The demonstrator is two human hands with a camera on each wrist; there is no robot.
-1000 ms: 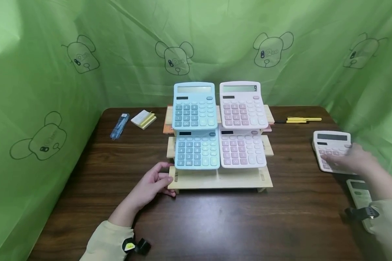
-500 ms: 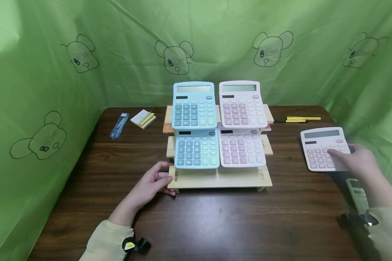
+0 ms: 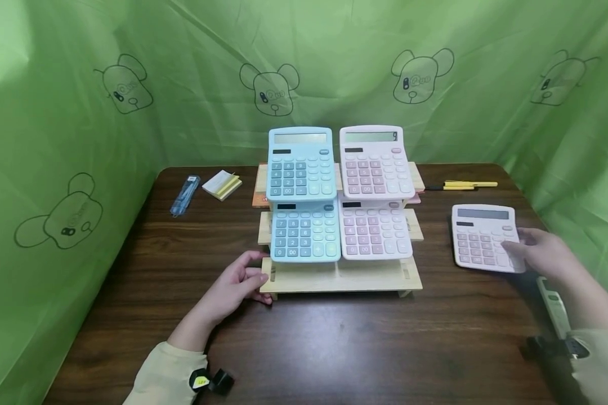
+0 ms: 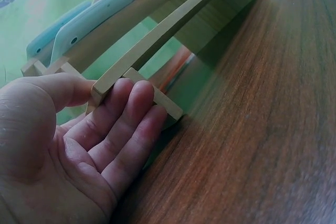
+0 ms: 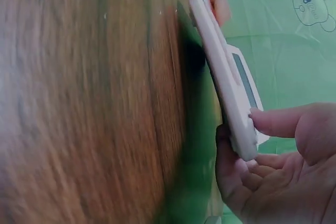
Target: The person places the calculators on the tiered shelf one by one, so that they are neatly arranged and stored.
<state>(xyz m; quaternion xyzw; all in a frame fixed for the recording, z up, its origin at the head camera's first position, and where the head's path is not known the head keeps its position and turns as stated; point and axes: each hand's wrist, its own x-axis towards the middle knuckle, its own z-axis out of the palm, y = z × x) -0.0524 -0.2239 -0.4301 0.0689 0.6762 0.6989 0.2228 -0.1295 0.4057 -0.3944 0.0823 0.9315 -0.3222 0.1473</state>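
My right hand [image 3: 542,253] holds a pale pink calculator [image 3: 481,239] by its right edge. In the right wrist view the thumb lies on the key side of this calculator [image 5: 223,77] and the fingers are under it, with the table below. My left hand [image 3: 235,284] grips the left end of the lowest step of a wooden tiered stand [image 3: 334,278], thumb above and fingers curled beneath in the left wrist view. Two calculators lean on each upper tier: a blue one [image 3: 301,163] and a pink one [image 3: 375,163] on top, a blue one [image 3: 306,239] and a pink one [image 3: 377,236] below.
Another calculator [image 3: 554,304] lies partly hidden under the right forearm. Yellow pens [image 3: 468,184] lie behind at the right. A blue packet [image 3: 185,196] and a notepad stack [image 3: 223,184] lie at the back left. Green cloth [image 3: 334,67] walls the table.
My right hand has taken the pale pink calculator by its edge and carried it left toward the stand. The left hand has stayed on the stand.
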